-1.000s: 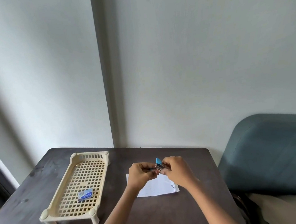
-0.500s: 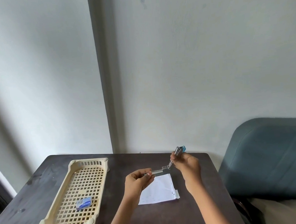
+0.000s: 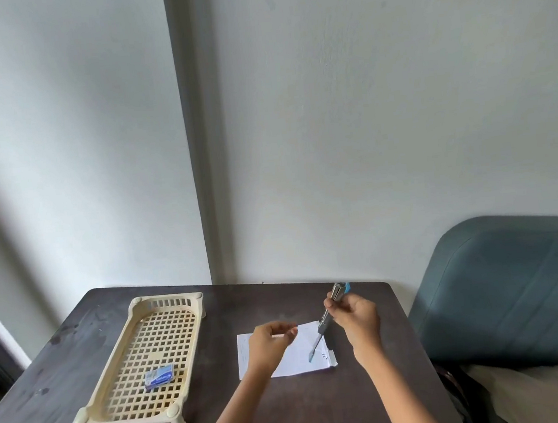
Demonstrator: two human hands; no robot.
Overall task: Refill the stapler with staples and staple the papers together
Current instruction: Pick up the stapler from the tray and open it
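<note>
My right hand [image 3: 356, 318] grips a small stapler [image 3: 323, 324] above the table, tilted. Its metal body with a blue end points up and away, and a thin metal part with a blue tip hangs down over the papers. My left hand [image 3: 270, 348] hovers to the stapler's left, apart from it, fingers loosely curled with nothing visibly in them. White papers [image 3: 302, 360] lie flat on the dark table under both hands. A small blue box of staples [image 3: 159, 376] sits in the cream tray.
The cream lattice tray [image 3: 188, 327] on short legs stands at the left of the dark wooden table [image 3: 308, 408]. A blue-grey sofa [image 3: 520, 289] adjoins the table's right edge. A grey wall runs close behind the table.
Both hands held the stapler together; they then drew apart with the thin part stretched between them. Now my left hand has let go and that part hangs down from the stapler.
</note>
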